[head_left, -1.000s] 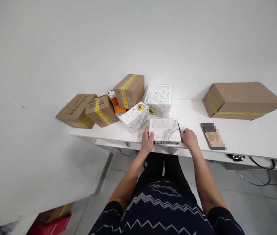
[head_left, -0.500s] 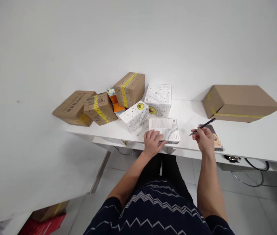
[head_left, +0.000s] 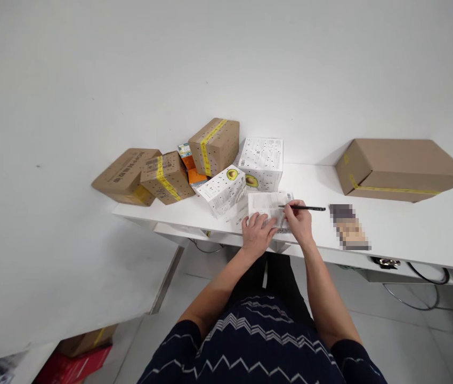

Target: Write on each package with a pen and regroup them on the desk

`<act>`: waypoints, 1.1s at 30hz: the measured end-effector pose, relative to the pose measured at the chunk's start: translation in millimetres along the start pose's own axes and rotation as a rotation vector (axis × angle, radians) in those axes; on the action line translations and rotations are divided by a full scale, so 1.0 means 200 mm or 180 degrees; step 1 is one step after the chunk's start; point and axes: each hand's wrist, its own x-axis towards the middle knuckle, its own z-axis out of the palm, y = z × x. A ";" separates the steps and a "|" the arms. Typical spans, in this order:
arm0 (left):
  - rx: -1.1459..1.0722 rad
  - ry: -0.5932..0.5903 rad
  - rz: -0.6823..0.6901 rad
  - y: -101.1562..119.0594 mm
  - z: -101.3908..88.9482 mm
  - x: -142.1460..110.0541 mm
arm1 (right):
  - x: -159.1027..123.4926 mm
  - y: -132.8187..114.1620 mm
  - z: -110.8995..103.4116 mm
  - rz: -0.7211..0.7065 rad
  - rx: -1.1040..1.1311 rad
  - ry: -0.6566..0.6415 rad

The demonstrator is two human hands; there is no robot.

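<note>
A white printed box lies flat near the front edge of the white table. My left hand rests on its near left part with fingers spread. A black pen is pinched in my right hand over the box's right part. The pen lies nearly level, its tip pointing left at the printed top; whether it touches cannot be made out. Just behind stand two white boxes with avocado pictures, one tilted and one upright.
Brown cartons with yellow tape and an orange box crowd the left side. A long brown carton stands at the right against the wall. A blurred-out flat item lies right of my hand. Cables hang below the table edge.
My right hand has moved left with the pen, from beside the flat item to over the white box. My left hand stays on the box. The view has shifted slightly.
</note>
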 end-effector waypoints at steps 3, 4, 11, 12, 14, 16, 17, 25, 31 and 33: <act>0.0096 -0.0049 -0.0106 0.02 0.01 0.00 | 0.00 0.03 -0.01 -0.0116 -0.0327 0.0018; 0.0113 -0.0042 -0.0126 0.03 0.01 -0.01 | 0.00 0.03 -0.01 -0.0141 -0.0429 0.0029; 0.0071 -0.0036 -0.0152 0.03 0.02 -0.01 | 0.01 0.05 -0.01 -0.0257 -0.1148 -0.0014; 0.0073 -0.0036 -0.0151 0.03 0.02 -0.01 | 0.01 0.05 -0.01 -0.0281 -0.1199 -0.0027; 0.0086 -0.0036 -0.0151 0.03 0.02 -0.01 | 0.01 0.05 -0.01 -0.0302 -0.1261 -0.0052; 0.0097 -0.0036 -0.0153 0.03 0.02 -0.01 | 0.01 0.05 0.00 -0.0300 -0.1287 -0.0070; 0.0095 -0.0040 -0.0148 0.03 0.02 -0.01 | 0.01 0.05 0.00 -0.0310 -0.1309 -0.0087; -0.0022 0.0018 -0.0153 0.02 0.03 -0.01 | 0.01 0.03 0.00 -0.0336 -0.1401 -0.0159; 0.0011 -0.0008 -0.0133 0.02 0.02 -0.01 | 0.01 0.03 -0.01 -0.0319 -0.1330 -0.0175; 0.0073 -0.0007 -0.0109 0.02 0.02 -0.01 | 0.00 0.02 -0.01 -0.0243 -0.1201 -0.0143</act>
